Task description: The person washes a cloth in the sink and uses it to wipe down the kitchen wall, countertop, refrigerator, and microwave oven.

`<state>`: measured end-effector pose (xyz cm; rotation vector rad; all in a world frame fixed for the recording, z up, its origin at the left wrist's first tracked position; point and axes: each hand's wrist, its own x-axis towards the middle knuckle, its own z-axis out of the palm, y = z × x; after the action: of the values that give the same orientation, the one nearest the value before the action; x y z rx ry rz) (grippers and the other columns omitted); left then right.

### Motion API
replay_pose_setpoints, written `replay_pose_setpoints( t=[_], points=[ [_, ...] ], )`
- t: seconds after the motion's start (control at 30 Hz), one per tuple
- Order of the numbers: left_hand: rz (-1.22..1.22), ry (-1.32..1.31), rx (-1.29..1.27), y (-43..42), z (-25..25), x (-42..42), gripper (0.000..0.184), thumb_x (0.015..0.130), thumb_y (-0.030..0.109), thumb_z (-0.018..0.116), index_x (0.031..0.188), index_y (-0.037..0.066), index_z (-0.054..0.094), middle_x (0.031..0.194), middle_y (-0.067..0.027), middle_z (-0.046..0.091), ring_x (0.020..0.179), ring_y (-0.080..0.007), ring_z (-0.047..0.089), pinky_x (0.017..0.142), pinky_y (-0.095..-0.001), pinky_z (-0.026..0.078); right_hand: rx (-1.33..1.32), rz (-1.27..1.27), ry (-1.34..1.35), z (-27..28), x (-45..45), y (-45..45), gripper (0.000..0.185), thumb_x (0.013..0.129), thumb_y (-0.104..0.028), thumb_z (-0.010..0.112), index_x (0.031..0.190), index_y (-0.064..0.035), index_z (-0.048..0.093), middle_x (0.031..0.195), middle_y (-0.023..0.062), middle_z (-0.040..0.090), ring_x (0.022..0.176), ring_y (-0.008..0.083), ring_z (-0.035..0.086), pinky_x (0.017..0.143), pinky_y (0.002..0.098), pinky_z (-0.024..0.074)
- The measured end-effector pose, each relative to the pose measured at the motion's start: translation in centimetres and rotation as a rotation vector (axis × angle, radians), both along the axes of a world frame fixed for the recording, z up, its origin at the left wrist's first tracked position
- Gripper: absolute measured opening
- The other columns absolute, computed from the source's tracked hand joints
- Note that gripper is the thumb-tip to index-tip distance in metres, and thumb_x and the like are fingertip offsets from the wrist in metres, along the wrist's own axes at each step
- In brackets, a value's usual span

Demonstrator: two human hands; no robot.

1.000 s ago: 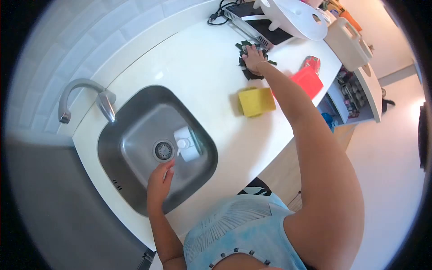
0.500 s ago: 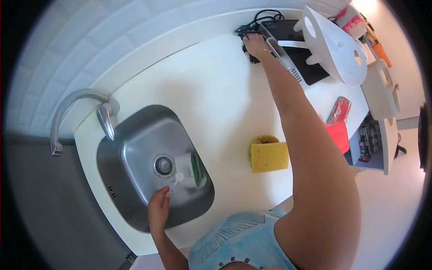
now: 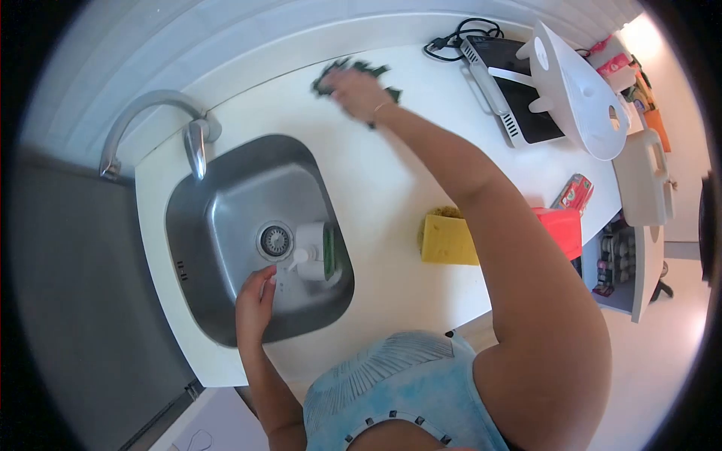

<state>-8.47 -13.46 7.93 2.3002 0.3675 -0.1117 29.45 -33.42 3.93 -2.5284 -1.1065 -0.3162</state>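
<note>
My right hand (image 3: 359,93) presses on a dark green cloth (image 3: 370,71) on the white countertop (image 3: 383,173), close to the back wall and behind the sink. Motion blurs its fingers. Over the near part of the metal sink (image 3: 241,195), my left hand (image 3: 256,298) hovers with thumb and fingers slightly apart, holding nothing. A white pump bottle (image 3: 310,252) with a green band lies in the sink beside the drain (image 3: 275,241). Right of the sink, a yellow sponge (image 3: 449,241) rests on a rougher, darker yellow piece, partly behind my right forearm.
The faucet (image 3: 197,146) stands at the sink's back left. Back right are a black hob (image 3: 519,90) with its cord and a white plastic piece (image 3: 575,90). A red container (image 3: 560,229), a red packet (image 3: 575,193), a beige jug (image 3: 639,180) and an open drawer (image 3: 620,270) are at the right.
My right hand has slid the dark cloth left along the back of the counter, away from the hob. My left hand stays over the sink. The camera view has shifted.
</note>
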Motion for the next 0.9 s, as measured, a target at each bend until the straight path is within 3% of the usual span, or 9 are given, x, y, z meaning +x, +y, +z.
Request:
replay_pose_setpoints(
  t=[0.2,0.27,0.3,0.37,0.47,0.57,0.73,0.83,0.9],
  points=[
    [0.042,-0.054,0.008,1.1,-0.5,-2.4,0.022,0.088,0.010,0.051,0.107,0.003,0.059,0.098,-0.0144,0.061,0.091,-0.0298,0.059,0.080,-0.0332,0.045,0.054,0.767,0.714,3.6,-13.0,0.6,0.034,0.083,0.001,0.049,0.114,-0.0120,0.057,0.113,0.0077,0.056,0.109,0.0219,0.050,0.092,0.0331,0.0399],
    [0.093,-0.026,0.003,1.6,-0.8,-3.9,0.022,0.088,0.010,0.051,0.107,0.003,0.059,0.099,-0.0141,0.061,0.092,-0.0294,0.059,0.079,-0.0333,0.046,0.354,0.603,0.807,4.5,-11.3,-0.8,0.027,0.086,-0.004,0.050,0.109,-0.0134,0.059,0.110,0.0103,0.056,0.106,0.0202,0.051,0.092,0.0349,0.0410],
    [0.131,-0.006,-0.025,1.7,-0.7,-4.4,0.022,0.088,0.010,0.051,0.107,0.003,0.059,0.099,-0.0139,0.062,0.092,-0.0284,0.060,0.079,-0.0333,0.046,0.378,0.137,1.187,6.3,-9.5,-1.7,0.029,0.086,-0.003,0.047,0.110,-0.0132,0.059,0.109,0.0101,0.055,0.099,0.0180,0.053,0.085,0.0326,0.0460],
    [0.187,0.000,-0.045,2.2,-0.5,-5.1,0.023,0.088,0.011,0.051,0.108,0.004,0.059,0.100,-0.0136,0.062,0.092,-0.0275,0.060,0.078,-0.0333,0.046,0.537,-0.031,0.769,3.2,-2.3,-4.5,0.040,0.085,0.002,0.041,0.119,-0.0140,0.054,0.104,0.0090,0.056,0.081,0.0149,0.057,0.065,0.0260,0.0508],
    [0.208,-0.025,-0.056,1.7,-0.3,-5.5,0.022,0.088,0.011,0.052,0.108,0.005,0.060,0.100,-0.0128,0.062,0.093,-0.0255,0.060,0.078,-0.0330,0.047,0.475,-0.193,0.488,-0.7,4.4,-7.0,0.051,0.079,0.007,0.034,0.123,-0.0099,0.052,0.111,0.0094,0.056,0.096,0.0178,0.053,0.092,0.0258,0.0386],
    [0.252,-0.016,-0.086,1.0,-0.5,-5.8,0.022,0.087,0.010,0.053,0.107,0.005,0.060,0.100,-0.0123,0.062,0.091,-0.0254,0.060,0.078,-0.0322,0.047,0.315,0.024,0.098,-1.6,3.7,-0.4,0.042,0.080,0.004,0.038,0.116,-0.0098,0.056,0.117,0.0094,0.057,0.109,0.0256,0.051,0.096,0.0321,0.0378],
    [0.161,-0.121,-0.025,0.6,-0.5,-4.9,0.022,0.085,0.008,0.054,0.106,0.005,0.060,0.098,-0.0127,0.062,0.090,-0.0281,0.060,0.077,-0.0329,0.047,0.295,0.589,0.165,-0.7,-3.8,11.6,0.039,0.074,0.007,0.046,0.108,-0.0084,0.060,0.117,0.0107,0.057,0.089,0.0227,0.057,0.081,0.0305,0.0471],
    [0.187,-0.063,-0.049,0.6,0.4,-4.8,0.023,0.084,0.008,0.054,0.107,0.005,0.060,0.099,-0.0132,0.062,0.089,-0.0291,0.060,0.077,-0.0341,0.046,-0.052,0.803,0.570,1.9,-11.4,10.3,0.029,0.082,-0.001,0.045,0.107,-0.0085,0.059,0.112,0.0098,0.059,0.093,0.0245,0.056,0.081,0.0307,0.0459],
    [0.177,-0.095,-0.041,1.1,0.5,-4.9,0.023,0.085,0.008,0.054,0.107,0.005,0.060,0.098,-0.0136,0.062,0.088,-0.0297,0.060,0.077,-0.0351,0.046,0.173,0.769,0.521,2.2,-9.7,10.3,0.028,0.083,-0.002,0.045,0.107,-0.0080,0.059,0.110,0.0102,0.059,0.095,0.0258,0.056,0.083,0.0316,0.0449]
  ],
)
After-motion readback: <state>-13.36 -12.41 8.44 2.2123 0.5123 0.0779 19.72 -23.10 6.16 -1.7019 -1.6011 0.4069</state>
